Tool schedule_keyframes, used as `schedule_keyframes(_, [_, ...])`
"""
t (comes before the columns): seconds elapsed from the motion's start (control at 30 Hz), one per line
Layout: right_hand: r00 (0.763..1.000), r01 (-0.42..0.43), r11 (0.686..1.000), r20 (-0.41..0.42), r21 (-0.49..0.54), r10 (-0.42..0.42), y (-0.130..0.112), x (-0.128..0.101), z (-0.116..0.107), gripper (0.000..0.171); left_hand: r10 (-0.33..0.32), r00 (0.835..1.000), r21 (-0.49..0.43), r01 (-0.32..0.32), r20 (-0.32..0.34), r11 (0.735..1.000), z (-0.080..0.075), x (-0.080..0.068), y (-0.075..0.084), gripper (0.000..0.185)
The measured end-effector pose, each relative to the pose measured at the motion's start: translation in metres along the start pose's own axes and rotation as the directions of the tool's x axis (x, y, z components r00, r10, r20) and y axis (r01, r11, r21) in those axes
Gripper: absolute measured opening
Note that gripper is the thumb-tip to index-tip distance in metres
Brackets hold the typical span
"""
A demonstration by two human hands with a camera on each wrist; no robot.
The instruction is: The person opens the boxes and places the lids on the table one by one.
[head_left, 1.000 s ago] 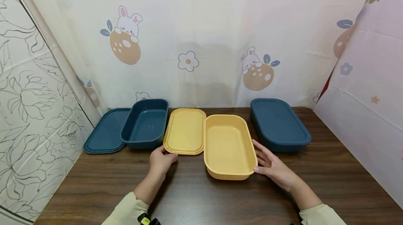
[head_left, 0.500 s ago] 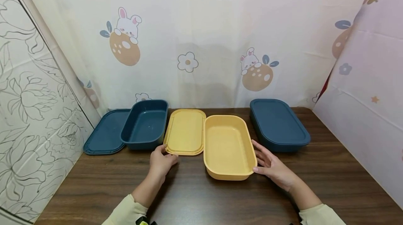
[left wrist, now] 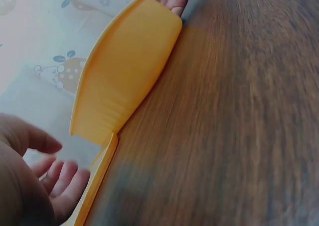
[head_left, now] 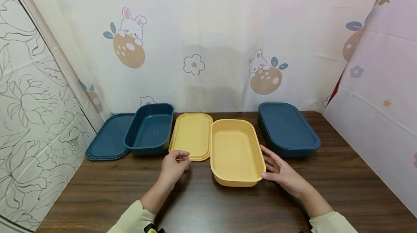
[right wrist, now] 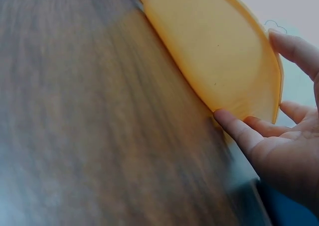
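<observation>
A yellow open box (head_left: pixel 238 151) stands upright in the middle of the table, its inside bare. My right hand (head_left: pixel 285 177) rests against its right side. In the right wrist view, the thumb touches the box's rim and the fingers, fairly straight, lie along its wall. Flat on the table to the left of the box is a yellow lid (head_left: pixel 193 135). Over that lid's front left corner hovers my left hand (head_left: pixel 172 167), its fingers loosely bent. The left wrist view shows a gap between thumb and fingers, with nothing pinched there.
A dark blue open box (head_left: pixel 151 128) stands left of the yellow lid, beside a flat blue lid (head_left: pixel 112 137). At the right is a blue box with its lid on (head_left: pixel 290 128). The wooden table (head_left: pixel 208 207) ends behind at a printed curtain (head_left: pixel 215 33).
My left hand has come off the yellow lid's front left corner and shifted slightly right and up. The right hand and both yellow pieces have stayed in place.
</observation>
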State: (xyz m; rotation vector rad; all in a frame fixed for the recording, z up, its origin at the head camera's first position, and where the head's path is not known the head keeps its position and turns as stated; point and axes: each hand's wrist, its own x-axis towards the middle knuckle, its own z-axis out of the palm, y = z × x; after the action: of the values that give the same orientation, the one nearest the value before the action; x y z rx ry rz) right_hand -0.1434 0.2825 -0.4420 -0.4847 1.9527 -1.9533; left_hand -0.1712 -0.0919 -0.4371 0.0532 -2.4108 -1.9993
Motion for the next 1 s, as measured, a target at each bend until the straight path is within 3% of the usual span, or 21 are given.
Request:
schedule_keyframes(0.13, [1.000, 0.006, 1.000, 0.005, -0.007, -0.006, -0.001, 0.000, 0.000, 0.085, 0.113, 0.986, 0.049, -0.120, 0.126, 0.992, 0.004, -0.001, -0.002, 0.019])
schedule_keyframes(0.23, [1.000, 0.004, 1.000, 0.007, -0.011, -0.004, -0.002, -0.001, 0.000, 0.084, 0.204, 0.953, 0.077, -0.226, 0.222, 0.971, 0.009, -0.004, -0.002, 0.022])
schedule_keyframes(0.33, [1.000, -0.001, 1.000, 0.006, -0.022, 0.001, -0.004, -0.001, 0.000, 0.083, 0.248, 0.923, 0.065, -0.279, 0.295, 0.958, 0.013, -0.007, -0.001, 0.032])
schedule_keyframes(0.4, [1.000, -0.013, 1.000, -0.001, -0.029, 0.013, -0.005, -0.001, 0.000, 0.083, 0.242, 0.914, 0.041, -0.270, 0.324, 0.962, 0.017, -0.010, 0.000, 0.043])
schedule_keyframes(0.63, [1.000, -0.027, 0.999, -0.004, 0.018, 0.027, -0.005, -0.002, 0.001, 0.084, 0.214, 0.915, -0.064, -0.205, 0.342, 0.977, 0.030, -0.015, 0.002, 0.075])
schedule_keyframes(0.8, [1.000, -0.017, 0.999, -0.025, 0.038, 0.018, -0.004, -0.003, 0.002, 0.086, 0.194, 0.903, -0.139, -0.152, 0.383, 0.979, 0.037, -0.016, 0.001, 0.084])
schedule_keyframes(1.0, [0.999, -0.014, 0.999, -0.032, 0.032, 0.015, -0.005, -0.003, 0.003, 0.085, 0.183, 0.903, -0.141, -0.137, 0.389, 0.980, 0.043, -0.016, 0.002, 0.085])
